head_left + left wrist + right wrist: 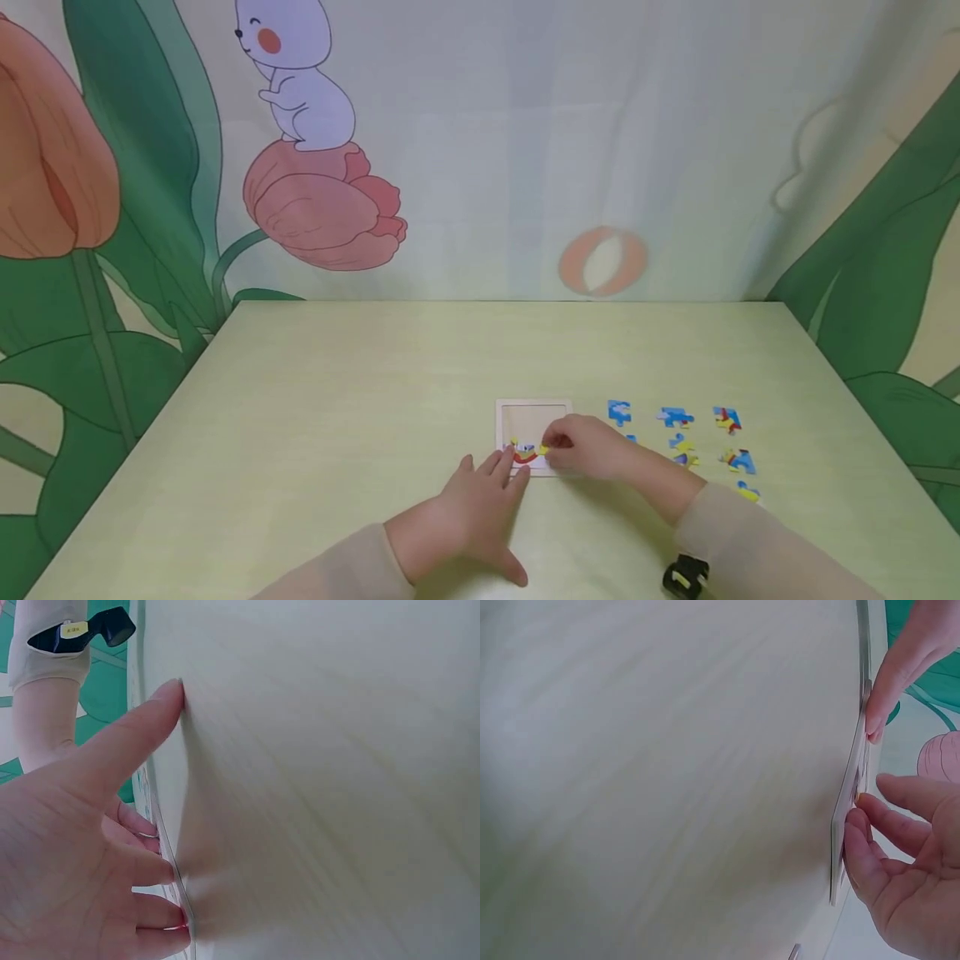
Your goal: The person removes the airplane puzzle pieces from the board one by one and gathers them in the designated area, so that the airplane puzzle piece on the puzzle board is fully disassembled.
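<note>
A square wooden puzzle tray [498, 421] lies on the table, with joined pieces [525, 455] in red, yellow and other colours along its near side. My left hand [480, 510] is spread, its fingertips resting on the tray's near left part and its thumb held away. With bent fingers, my right hand [592, 446] pinches a small yellow puzzle piece [544, 450] at the near right of the joined ones. In the right wrist view the tray [847, 799] appears edge-on, and the fingers mostly hide the piece.
Several loose puzzle pieces, such as a blue one [619, 412] and a blue and red one [727, 419], lie right of the tray, some partly behind the right forearm. A black wrist device [686, 575] is on the right sleeve. A printed curtain [465, 167] hangs behind the table [337, 392].
</note>
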### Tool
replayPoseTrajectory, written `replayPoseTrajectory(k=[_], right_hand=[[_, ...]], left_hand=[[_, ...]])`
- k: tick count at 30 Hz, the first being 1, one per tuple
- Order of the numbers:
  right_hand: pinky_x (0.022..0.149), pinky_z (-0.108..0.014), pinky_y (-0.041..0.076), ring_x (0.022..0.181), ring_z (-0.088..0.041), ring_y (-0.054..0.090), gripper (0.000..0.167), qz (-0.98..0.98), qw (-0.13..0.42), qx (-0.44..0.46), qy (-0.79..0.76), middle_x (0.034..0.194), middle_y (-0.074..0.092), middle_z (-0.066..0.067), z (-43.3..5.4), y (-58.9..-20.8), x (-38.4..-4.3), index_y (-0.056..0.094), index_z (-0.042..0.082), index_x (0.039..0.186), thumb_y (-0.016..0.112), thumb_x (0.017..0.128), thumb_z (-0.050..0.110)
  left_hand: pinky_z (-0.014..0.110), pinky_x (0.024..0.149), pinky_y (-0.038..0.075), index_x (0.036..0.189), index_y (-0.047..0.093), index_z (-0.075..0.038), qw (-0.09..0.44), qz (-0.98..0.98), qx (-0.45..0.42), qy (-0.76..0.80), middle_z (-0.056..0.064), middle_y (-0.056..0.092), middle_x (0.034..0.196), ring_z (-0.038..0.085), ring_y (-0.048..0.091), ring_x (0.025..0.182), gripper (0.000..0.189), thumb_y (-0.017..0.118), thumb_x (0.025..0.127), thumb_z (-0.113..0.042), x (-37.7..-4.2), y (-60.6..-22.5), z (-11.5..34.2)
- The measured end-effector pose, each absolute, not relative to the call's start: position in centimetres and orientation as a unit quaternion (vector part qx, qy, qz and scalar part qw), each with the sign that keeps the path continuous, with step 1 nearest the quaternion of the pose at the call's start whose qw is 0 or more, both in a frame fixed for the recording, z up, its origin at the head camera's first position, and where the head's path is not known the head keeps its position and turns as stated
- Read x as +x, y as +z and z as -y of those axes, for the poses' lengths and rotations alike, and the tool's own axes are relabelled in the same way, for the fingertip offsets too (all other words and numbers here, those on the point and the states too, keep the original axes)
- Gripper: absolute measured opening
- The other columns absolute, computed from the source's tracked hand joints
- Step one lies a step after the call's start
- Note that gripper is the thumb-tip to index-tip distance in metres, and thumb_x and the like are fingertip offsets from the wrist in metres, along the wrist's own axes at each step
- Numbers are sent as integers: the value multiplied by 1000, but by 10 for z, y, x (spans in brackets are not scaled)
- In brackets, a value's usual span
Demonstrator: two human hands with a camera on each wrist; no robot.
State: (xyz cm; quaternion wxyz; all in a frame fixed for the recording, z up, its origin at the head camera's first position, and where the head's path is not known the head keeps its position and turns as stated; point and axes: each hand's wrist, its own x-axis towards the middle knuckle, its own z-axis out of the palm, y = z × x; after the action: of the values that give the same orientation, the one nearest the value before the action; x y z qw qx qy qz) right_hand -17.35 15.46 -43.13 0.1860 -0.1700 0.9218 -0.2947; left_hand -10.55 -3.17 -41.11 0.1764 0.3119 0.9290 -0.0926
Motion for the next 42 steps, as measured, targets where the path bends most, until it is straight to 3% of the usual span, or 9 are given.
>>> replayPoseTrajectory(k=[6, 10, 14, 17, 25, 34, 42], right_hand=[[72, -29, 47, 73, -14, 51, 2, -925, 175, -164, -293, 77, 58, 4, -149, -430, -175, 66, 8, 86, 67, 84, 8], [67, -28, 47, 72, -14, 51, 11, -927, 174, -153, -293, 77, 58, 3, -149, -429, -175, 67, 6, 96, 66, 85, 7], [74, -32, 49, 78, -15, 55, 17, -926, 175, -163, -291, 86, 65, 0, -150, -427, -174, 69, 4, 102, 65, 85, 4], [80, -34, 49, 83, -15, 55, 12, -925, 174, -169, -292, 90, 66, 0, -149, -427, -173, 71, 6, 94, 66, 84, 3], [70, -29, 47, 74, -15, 51, 6, -923, 172, -148, -311, 79, 60, 4, -148, -430, -175, 67, 11, 87, 65, 85, 5], [67, -28, 47, 75, -15, 53, 8, -903, 199, -111, -363, 82, 62, 3, -153, -432, -179, 69, 12, 86, 63, 88, 7], [69, -28, 48, 75, -14, 54, 9, -897, 194, -110, -381, 84, 63, 2, -158, -435, -180, 70, 11, 89, 63, 88, 6]], left_hand=[[47, 103, 31, 146, 31, -13, 171, -929, 315, -96, 14, 24, 151, 26, 26, 137, 117, 60, 56, -83, -106, -411, 31], [46, 103, 32, 146, 32, -13, 167, -929, 315, -97, 14, 25, 151, 26, 26, 137, 118, 60, 55, -83, -106, -412, 30], [46, 103, 32, 146, 32, -13, 169, -929, 313, -98, 15, 25, 150, 26, 26, 136, 118, 60, 55, -83, -107, -412, 30], [45, 102, 33, 145, 33, -12, 170, -929, 312, -101, 15, 25, 150, 26, 27, 136, 118, 60, 54, -83, -107, -412, 30], [43, 101, 35, 146, 32, -13, 167, -928, 314, -108, 14, 24, 151, 25, 26, 137, 119, 59, 54, -84, -106, -413, 28], [48, 106, 26, 145, 34, -12, 166, -928, 317, -106, 14, 27, 150, 26, 28, 136, 117, 60, 55, -83, -106, -413, 28], [46, 105, 28, 145, 34, -12, 163, -928, 319, -106, 14, 27, 150, 26, 28, 136, 117, 59, 55, -83, -107, -415, 29]])
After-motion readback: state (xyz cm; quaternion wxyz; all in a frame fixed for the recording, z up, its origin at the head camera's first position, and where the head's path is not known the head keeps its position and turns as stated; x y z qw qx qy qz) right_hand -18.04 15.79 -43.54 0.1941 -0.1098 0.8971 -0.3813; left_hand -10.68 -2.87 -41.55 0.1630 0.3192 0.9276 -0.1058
